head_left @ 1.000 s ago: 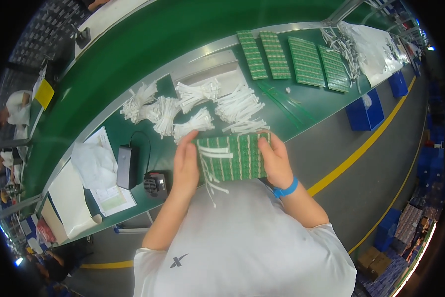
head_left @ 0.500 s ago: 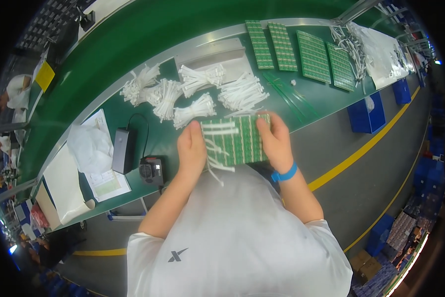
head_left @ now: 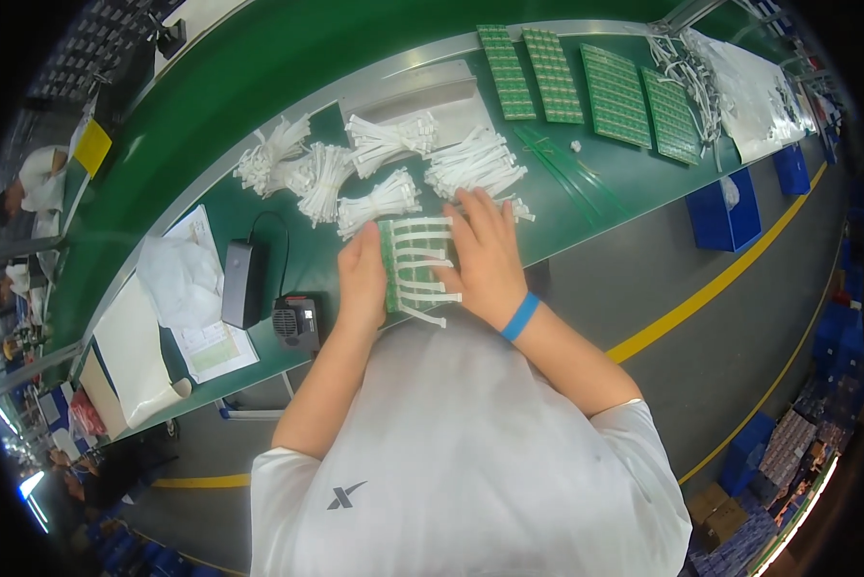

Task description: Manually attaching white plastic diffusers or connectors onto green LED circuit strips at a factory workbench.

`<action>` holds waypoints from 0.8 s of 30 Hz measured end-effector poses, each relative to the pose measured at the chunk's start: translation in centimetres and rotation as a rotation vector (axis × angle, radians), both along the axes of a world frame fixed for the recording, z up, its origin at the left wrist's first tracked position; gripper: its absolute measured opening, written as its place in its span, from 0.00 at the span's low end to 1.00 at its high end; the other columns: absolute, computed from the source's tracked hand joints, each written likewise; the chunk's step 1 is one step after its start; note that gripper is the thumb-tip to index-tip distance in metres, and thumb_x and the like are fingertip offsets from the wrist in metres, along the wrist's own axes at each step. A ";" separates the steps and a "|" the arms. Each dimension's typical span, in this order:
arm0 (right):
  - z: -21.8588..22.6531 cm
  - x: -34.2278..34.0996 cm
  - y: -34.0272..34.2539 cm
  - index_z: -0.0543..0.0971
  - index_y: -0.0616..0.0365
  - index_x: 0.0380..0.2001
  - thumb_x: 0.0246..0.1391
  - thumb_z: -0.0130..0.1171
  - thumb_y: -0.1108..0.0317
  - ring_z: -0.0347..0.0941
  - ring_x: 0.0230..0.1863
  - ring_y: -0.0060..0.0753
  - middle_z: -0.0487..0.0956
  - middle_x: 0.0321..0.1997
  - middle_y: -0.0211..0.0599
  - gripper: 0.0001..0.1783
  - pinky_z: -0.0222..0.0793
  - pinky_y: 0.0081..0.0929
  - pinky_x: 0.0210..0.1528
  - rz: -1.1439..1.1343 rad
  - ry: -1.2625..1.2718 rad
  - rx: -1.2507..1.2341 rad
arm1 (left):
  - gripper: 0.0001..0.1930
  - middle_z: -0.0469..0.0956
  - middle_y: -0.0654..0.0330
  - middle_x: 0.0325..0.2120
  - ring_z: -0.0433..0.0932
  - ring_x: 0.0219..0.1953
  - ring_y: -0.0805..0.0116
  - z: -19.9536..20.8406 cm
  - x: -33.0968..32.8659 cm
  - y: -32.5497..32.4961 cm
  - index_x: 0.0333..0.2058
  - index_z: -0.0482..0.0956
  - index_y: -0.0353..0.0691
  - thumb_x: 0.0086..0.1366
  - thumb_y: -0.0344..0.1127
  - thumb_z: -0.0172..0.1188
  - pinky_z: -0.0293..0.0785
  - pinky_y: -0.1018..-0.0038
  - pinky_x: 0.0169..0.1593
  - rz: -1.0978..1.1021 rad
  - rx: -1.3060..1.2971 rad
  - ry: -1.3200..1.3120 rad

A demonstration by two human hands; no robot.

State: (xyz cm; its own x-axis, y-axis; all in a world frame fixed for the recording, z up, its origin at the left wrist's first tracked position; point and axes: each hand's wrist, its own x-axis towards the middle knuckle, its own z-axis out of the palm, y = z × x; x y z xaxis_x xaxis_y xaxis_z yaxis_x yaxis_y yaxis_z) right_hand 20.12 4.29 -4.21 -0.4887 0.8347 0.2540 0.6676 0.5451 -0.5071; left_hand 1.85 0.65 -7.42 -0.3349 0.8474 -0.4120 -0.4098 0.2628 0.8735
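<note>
My left hand [head_left: 362, 277] grips the left edge of a green circuit board panel [head_left: 388, 255] in front of my chest. Several short white flat cables [head_left: 422, 260] with white end connectors lie across the panel, and the lowest one hangs at a slant. My right hand [head_left: 490, 252], with a blue band on its wrist, is spread over the panel's right side, fingers stretched out and thumb beside the cable ends. It hides that part of the panel. Just beyond are bundles of white cables [head_left: 379, 204], and a few loose ones [head_left: 520, 210] lie by my right fingertips.
More green panels [head_left: 614, 94] lie at the back right, near thin green strips [head_left: 566, 173]. A dark box [head_left: 242, 284], a small black device [head_left: 295, 322] and papers [head_left: 211, 351] are to the left. Blue bins [head_left: 725, 212] stand off the table's right edge.
My right hand has let go of the panel's right edge and moved in over it, fingers spreading. The cables on the panel now lie more evenly side by side. My left hand keeps its hold.
</note>
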 end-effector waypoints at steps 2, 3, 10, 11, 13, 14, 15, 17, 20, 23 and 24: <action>0.0 -0.1 -0.2 0.69 0.68 0.59 0.51 0.67 0.59 0.55 0.70 0.64 0.63 0.67 0.56 0.36 0.48 0.70 0.68 -0.004 0.004 0.006 | 0.20 0.83 0.60 0.33 0.81 0.31 0.74 0.6 0.2 0.0 0.39 0.79 0.33 0.77 0.46 0.49 0.77 0.76 0.35 0.015 -0.020 -0.019; 0.0 -0.2 -0.3 0.69 0.68 0.58 0.52 0.67 0.59 0.56 0.70 0.64 0.64 0.66 0.56 0.35 0.49 0.69 0.68 -0.005 0.004 0.014 | 0.20 0.83 0.60 0.32 0.81 0.31 0.74 1.0 0.3 0.1 0.39 0.79 0.33 0.77 0.46 0.48 0.78 0.76 0.34 0.032 -0.037 -0.041; -0.4 -0.3 -1.1 0.70 0.58 0.61 0.50 0.68 0.59 0.60 0.67 0.66 0.65 0.64 0.53 0.36 0.54 0.66 0.66 0.114 0.239 -0.012 | 0.22 0.82 0.56 0.36 0.82 0.32 0.69 2.6 0.0 0.7 0.42 0.79 0.31 0.77 0.49 0.49 0.79 0.72 0.34 0.004 -0.134 -0.182; 0.1 -0.3 -1.2 0.72 0.48 0.62 0.48 0.68 0.56 0.58 0.68 0.65 0.64 0.67 0.51 0.36 0.53 0.65 0.67 0.107 0.233 -0.014 | 0.22 0.82 0.56 0.36 0.82 0.32 0.69 2.6 -0.1 0.7 0.42 0.79 0.31 0.77 0.49 0.49 0.79 0.72 0.34 0.003 -0.137 -0.179; 1.1 -0.2 -1.0 0.74 0.46 0.60 0.48 0.68 0.54 0.56 0.69 0.66 0.62 0.70 0.50 0.34 0.52 0.65 0.67 0.135 0.193 -0.024 | 0.23 0.82 0.56 0.34 0.82 0.31 0.68 2.6 -0.2 0.7 0.42 0.79 0.31 0.77 0.49 0.49 0.80 0.72 0.34 -0.029 -0.135 -0.142; 1.3 -0.1 -0.9 0.77 0.44 0.58 0.47 0.67 0.53 0.54 0.70 0.67 0.60 0.72 0.49 0.32 0.51 0.66 0.67 0.163 0.151 -0.030 | 0.23 0.82 0.56 0.34 0.82 0.31 0.68 2.7 -0.3 0.7 0.42 0.79 0.31 0.77 0.49 0.49 0.80 0.72 0.34 -0.032 -0.138 -0.138; 1.2 -0.1 -0.9 0.77 0.44 0.58 0.47 0.67 0.53 0.54 0.70 0.67 0.60 0.72 0.49 0.32 0.51 0.66 0.67 0.160 0.155 -0.031 | 0.23 0.82 0.56 0.32 0.82 0.30 0.68 2.6 -0.3 0.7 0.41 0.79 0.31 0.77 0.49 0.48 0.79 0.72 0.33 -0.046 -0.117 -0.163; 0.8 0.1 -1.0 0.82 0.42 0.52 0.46 0.67 0.51 0.52 0.71 0.68 0.56 0.75 0.48 0.27 0.50 0.68 0.67 0.206 0.098 -0.001 | 0.23 0.82 0.56 0.31 0.82 0.29 0.68 2.5 -0.4 0.6 0.40 0.79 0.32 0.77 0.49 0.48 0.79 0.73 0.33 -0.063 -0.099 -0.185; 0.5 -0.5 -1.3 0.84 0.43 0.49 0.47 0.67 0.51 0.50 0.72 0.69 0.54 0.77 0.48 0.24 0.48 0.72 0.66 0.196 0.074 0.018 | 0.22 0.82 0.57 0.29 0.81 0.28 0.70 2.2 -0.1 0.5 0.38 0.79 0.32 0.77 0.48 0.48 0.77 0.74 0.31 -0.032 -0.066 -0.169; -0.2 -1.3 -1.8 0.83 0.43 0.50 0.48 0.66 0.51 0.49 0.73 0.68 0.54 0.77 0.46 0.24 0.46 0.76 0.66 0.159 -0.003 0.050 | 0.22 0.81 0.57 0.28 0.79 0.26 0.71 2.0 -0.3 0.8 0.37 0.80 0.32 0.76 0.48 0.49 0.76 0.75 0.29 0.012 -0.066 -0.140; -0.4 -1.4 -1.8 0.83 0.43 0.50 0.48 0.66 0.51 0.49 0.73 0.68 0.54 0.77 0.46 0.24 0.46 0.76 0.66 0.161 0.000 0.048 | 0.22 0.81 0.57 0.28 0.79 0.26 0.71 2.0 -0.5 0.8 0.37 0.80 0.32 0.76 0.48 0.49 0.76 0.75 0.29 0.013 -0.068 -0.137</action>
